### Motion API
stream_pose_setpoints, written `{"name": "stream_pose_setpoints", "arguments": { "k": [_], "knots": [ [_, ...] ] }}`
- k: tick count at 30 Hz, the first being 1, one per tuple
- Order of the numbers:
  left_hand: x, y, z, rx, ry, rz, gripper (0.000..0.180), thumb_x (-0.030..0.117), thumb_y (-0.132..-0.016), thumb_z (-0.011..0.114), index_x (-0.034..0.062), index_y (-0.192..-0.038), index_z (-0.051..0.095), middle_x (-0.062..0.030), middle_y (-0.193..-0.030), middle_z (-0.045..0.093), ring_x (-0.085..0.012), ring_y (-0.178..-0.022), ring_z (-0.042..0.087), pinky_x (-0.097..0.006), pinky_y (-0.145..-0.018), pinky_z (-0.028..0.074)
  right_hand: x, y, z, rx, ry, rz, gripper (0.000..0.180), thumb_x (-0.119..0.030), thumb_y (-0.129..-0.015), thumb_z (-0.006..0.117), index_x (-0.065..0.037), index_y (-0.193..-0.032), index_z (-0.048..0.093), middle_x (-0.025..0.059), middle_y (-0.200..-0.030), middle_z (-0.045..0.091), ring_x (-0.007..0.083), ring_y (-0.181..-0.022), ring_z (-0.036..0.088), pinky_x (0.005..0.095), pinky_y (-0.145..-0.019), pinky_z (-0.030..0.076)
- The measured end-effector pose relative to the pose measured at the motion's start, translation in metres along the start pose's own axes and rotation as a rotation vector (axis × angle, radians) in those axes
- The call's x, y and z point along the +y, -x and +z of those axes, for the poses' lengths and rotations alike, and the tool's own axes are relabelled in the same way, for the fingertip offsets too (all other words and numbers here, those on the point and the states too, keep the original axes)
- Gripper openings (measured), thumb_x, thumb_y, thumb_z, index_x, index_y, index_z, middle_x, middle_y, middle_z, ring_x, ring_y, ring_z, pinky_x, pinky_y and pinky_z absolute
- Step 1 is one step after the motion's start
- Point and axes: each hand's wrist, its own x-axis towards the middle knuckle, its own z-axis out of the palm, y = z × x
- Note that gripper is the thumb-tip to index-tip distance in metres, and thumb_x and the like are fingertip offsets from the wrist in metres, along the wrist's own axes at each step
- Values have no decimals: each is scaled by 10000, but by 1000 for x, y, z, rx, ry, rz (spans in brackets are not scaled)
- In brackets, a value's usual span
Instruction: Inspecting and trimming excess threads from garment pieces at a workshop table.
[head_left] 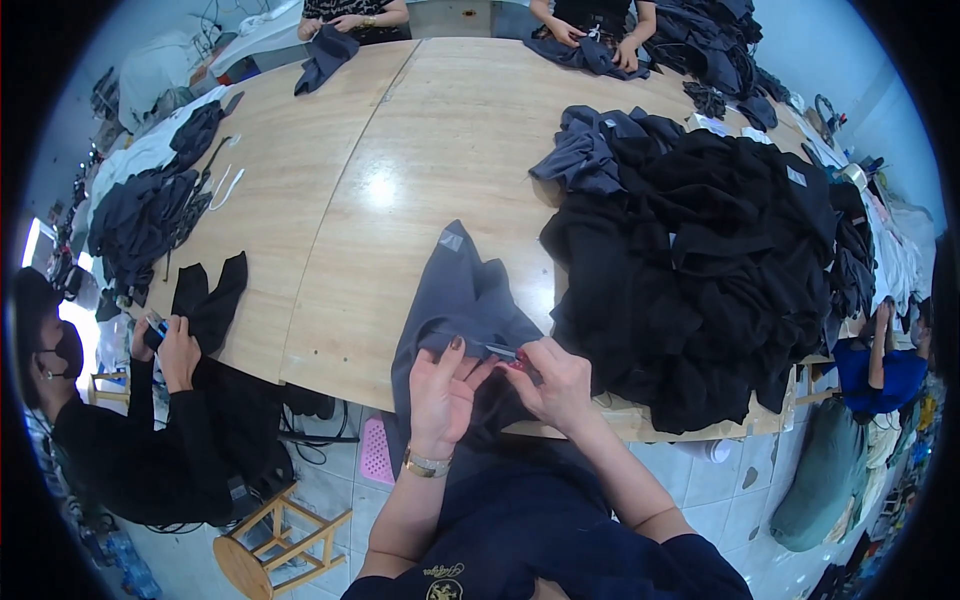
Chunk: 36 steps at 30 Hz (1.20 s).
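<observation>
A grey garment [462, 300] lies over the near edge of the wooden table [420, 180] and hangs down toward my lap. My left hand [440, 392] pinches a fold of its cloth at the table edge. My right hand [558, 385] holds a small thread snipper [506, 354] with a red handle, its metal tip pointing left onto the fold between my hands. A gold watch sits on my left wrist.
A big heap of black garments [700, 270] fills the table's right side, with grey pieces [590, 150] on its far edge. A person at the left handles black cloth [210, 295]. Two more people work at the far edge. A wooden stool [275, 540] stands at lower left.
</observation>
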Motion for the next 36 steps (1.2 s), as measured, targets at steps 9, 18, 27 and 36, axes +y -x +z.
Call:
{"name": "stream_pose_setpoints", "arguments": {
  "k": [9,18,27,36],
  "knots": [
    [-4,0,-3,7,4,28,166,87,-879,560,42,-1017,480,-106,-997,593,-219,-915,611,-384,-796,517,-1,-2,-4,-16,188,-111,221,-207,-666,725,-78,-733,559,45,-621,482,201,-474,506,294,-435,389],
    [-8,1,-5,-17,-33,60,158,91,-908,508,42,-1057,484,-96,-1026,605,-195,-935,618,-368,-792,531,-4,-4,-6,-19,220,-127,214,-193,-662,719,-79,-740,555,43,-616,472,202,-476,497,295,-436,387],
    [-7,3,-2,-43,-2,44,166,80,-907,504,43,-1067,477,-104,-1035,598,-196,-957,606,-385,-831,515,-2,-3,-1,27,-5,-24,194,-152,-701,707,-46,-765,557,72,-642,537,217,-505,546,292,-458,412],
    [-11,1,-7,-63,-14,103,231,13,-871,533,47,-1082,448,-89,-1030,576,-181,-953,589,-353,-882,482,-4,-4,-4,-5,84,-42,193,-158,-707,706,-51,-763,556,67,-649,544,218,-499,544,293,-454,410]
  ]
}}
